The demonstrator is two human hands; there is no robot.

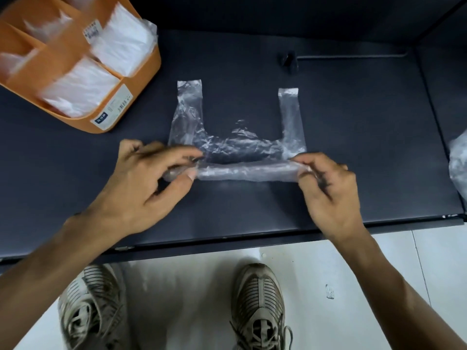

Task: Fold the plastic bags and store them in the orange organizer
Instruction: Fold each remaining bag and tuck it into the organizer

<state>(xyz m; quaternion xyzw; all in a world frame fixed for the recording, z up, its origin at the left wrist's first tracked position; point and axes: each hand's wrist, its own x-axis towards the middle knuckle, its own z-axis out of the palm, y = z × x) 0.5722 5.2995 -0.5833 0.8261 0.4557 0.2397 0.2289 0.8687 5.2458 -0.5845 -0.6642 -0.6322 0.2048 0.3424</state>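
Item: clear plastic bag, flat on the dark table, handles pointing away from both hands. Left hand and right hand each pinch an end of its rolled bottom edge. Step: folding, partway. Next, likely: another even turn forward, then storage in the orange organizer, beyond the left hand.

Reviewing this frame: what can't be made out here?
All in the head view:
- Orange organizer: motion-blurred and cut off by the top-left edge; its label text is unreadable.
- Clear plastic at the right: cut off by the edge.
- Bag roll ends: hidden under left hand and right hand fingers.
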